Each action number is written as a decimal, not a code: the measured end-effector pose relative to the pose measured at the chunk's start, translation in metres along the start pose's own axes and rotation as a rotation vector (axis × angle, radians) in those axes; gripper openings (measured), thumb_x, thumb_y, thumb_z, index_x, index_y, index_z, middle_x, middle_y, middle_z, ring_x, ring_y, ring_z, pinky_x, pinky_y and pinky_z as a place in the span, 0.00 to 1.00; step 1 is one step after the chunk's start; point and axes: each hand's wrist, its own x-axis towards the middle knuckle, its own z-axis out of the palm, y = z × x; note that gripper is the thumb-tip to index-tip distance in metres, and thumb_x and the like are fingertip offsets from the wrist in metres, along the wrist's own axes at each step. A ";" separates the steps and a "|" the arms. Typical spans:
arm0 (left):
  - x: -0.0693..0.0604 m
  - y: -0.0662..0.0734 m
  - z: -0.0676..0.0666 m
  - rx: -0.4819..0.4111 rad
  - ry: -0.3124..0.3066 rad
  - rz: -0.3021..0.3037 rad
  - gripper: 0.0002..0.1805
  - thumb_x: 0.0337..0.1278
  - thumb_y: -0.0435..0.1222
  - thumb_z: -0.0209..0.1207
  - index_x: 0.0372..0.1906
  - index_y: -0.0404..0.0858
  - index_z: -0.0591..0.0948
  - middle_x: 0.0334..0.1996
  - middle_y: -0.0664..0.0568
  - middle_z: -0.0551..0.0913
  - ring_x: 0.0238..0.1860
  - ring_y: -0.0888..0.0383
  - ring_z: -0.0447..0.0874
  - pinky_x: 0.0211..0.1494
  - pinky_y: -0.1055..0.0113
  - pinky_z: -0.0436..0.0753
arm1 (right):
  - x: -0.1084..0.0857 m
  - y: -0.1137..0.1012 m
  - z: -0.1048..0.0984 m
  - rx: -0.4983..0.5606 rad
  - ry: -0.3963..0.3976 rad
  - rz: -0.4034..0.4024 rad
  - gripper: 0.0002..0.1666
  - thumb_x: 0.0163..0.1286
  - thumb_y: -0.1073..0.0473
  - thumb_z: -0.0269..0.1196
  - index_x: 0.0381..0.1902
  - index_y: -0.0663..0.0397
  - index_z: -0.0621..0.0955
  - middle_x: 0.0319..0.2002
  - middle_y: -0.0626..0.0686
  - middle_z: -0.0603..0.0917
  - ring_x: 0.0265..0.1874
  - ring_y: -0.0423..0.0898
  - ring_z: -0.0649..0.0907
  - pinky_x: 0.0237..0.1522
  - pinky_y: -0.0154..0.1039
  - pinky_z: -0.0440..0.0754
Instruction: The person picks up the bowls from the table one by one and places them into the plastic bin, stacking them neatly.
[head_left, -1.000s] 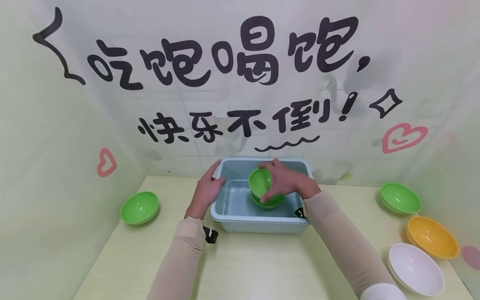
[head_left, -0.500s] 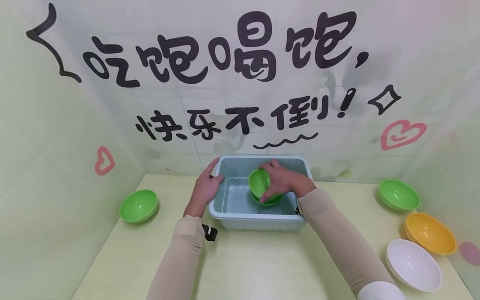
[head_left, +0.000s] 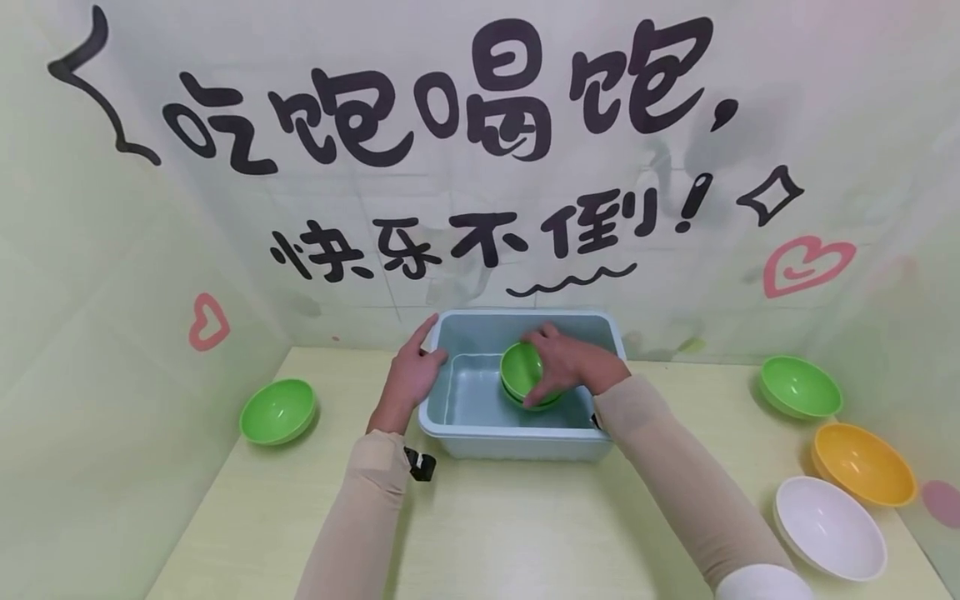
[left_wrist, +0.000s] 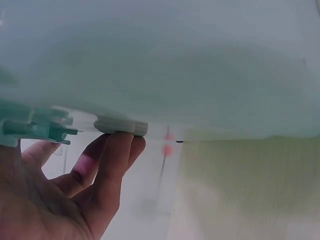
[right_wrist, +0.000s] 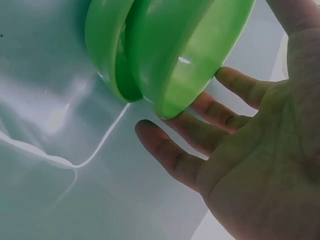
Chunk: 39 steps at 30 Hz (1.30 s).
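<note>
A light-blue plastic basin point(head_left: 517, 433) stands on the table against the back wall. My left hand point(head_left: 412, 375) grips its left rim, thumb over the edge; in the left wrist view, fingers point(left_wrist: 112, 160) press up under the rim. Inside the basin, my right hand point(head_left: 572, 362) holds a small green bowl point(head_left: 517, 369) by its rim, thumb at the front and fingers at the back. That bowl sits tilted over another green bowl point(head_left: 531, 406), partly nested in it. In the right wrist view, a narrow gap shows between the upper bowl point(right_wrist: 160, 55) and lower bowl point(right_wrist: 102, 45).
A green bowl point(head_left: 278, 412) sits on the table at left. On the right stand another green bowl point(head_left: 801, 387), an orange bowl point(head_left: 864, 463) and a white bowl point(head_left: 829, 528). A printed cloth wall point(head_left: 465, 192) rises close behind the basin.
The held green bowl has moved slightly down and right, closer into the lower bowl. My left hand stays at the basin rim. The head view has shifted slightly.
</note>
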 end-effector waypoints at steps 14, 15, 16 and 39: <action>-0.003 0.001 -0.002 -0.021 -0.006 -0.017 0.36 0.67 0.46 0.51 0.79 0.66 0.59 0.47 0.42 0.81 0.44 0.49 0.78 0.46 0.58 0.78 | 0.001 0.000 0.004 -0.023 -0.018 0.062 0.62 0.49 0.41 0.79 0.74 0.59 0.62 0.65 0.61 0.66 0.56 0.57 0.78 0.64 0.53 0.77; -0.003 0.001 -0.002 -0.021 -0.005 -0.020 0.36 0.67 0.46 0.51 0.79 0.67 0.59 0.47 0.42 0.81 0.44 0.49 0.78 0.46 0.58 0.78 | 0.001 0.001 0.004 -0.022 -0.021 0.060 0.62 0.49 0.40 0.79 0.74 0.58 0.62 0.65 0.61 0.67 0.56 0.57 0.78 0.65 0.53 0.77; -0.003 0.001 -0.002 -0.018 -0.006 -0.019 0.36 0.68 0.46 0.51 0.79 0.66 0.58 0.47 0.42 0.81 0.44 0.49 0.78 0.46 0.58 0.78 | 0.001 0.001 0.004 -0.023 -0.023 0.054 0.62 0.49 0.41 0.80 0.74 0.59 0.62 0.65 0.61 0.68 0.56 0.57 0.79 0.65 0.53 0.77; -0.002 0.000 0.000 -0.026 -0.010 -0.014 0.38 0.66 0.45 0.52 0.79 0.67 0.58 0.46 0.43 0.81 0.44 0.50 0.78 0.45 0.59 0.78 | -0.004 0.001 0.004 0.013 -0.097 0.153 0.65 0.52 0.46 0.80 0.80 0.49 0.56 0.73 0.63 0.56 0.60 0.61 0.74 0.64 0.60 0.76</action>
